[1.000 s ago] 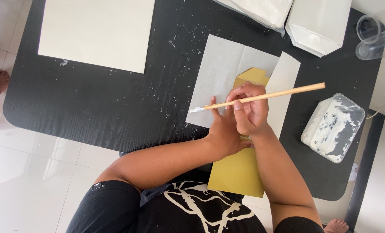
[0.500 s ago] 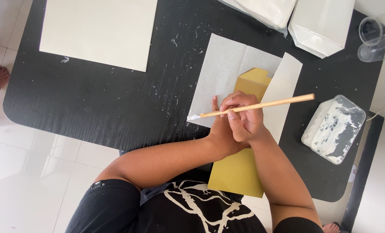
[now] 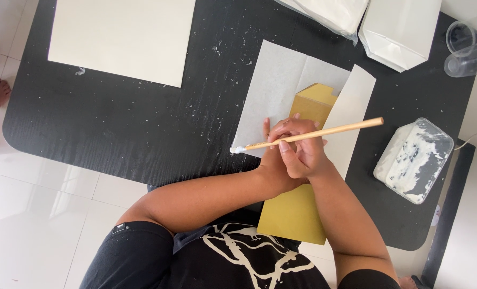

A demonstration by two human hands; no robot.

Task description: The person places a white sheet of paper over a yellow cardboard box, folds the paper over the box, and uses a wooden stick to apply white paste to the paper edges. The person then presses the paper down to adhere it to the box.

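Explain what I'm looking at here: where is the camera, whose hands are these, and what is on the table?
The camera sits on a person's head and looks straight down, so the arms entering from below are their own. The right hand holds a wooden brush whose tip carries white paste. The left hand lies beneath it, pressing on a yellow envelope laid over white paper. On the black table also lie a cream sheet, a paste-smeared tub, white bags and a clear cup.
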